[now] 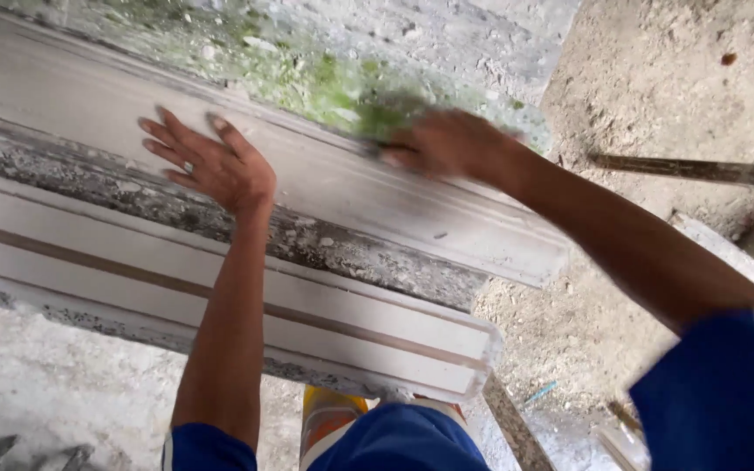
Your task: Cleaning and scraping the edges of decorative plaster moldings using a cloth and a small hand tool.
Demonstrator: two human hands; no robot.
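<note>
My left hand [211, 161] lies flat, fingers spread, on a long white moulded plaster strip [447, 218] that runs from upper left to lower right. A ring shows on one finger. My right hand [447, 144] is blurred with motion at the strip's upper edge, closed on a green pad [386, 118] pressed against the strip. A second white moulded strip [377, 336] with a brown groove lies below the first, nearer to me.
A rough grey band of dried mortar [89, 170] separates the two strips. Sandy ground [656, 78] lies to the right, with a dark rod [700, 170] across it. A green-stained concrete surface [307, 61] sits behind. My blue-clad legs [394, 440] show below.
</note>
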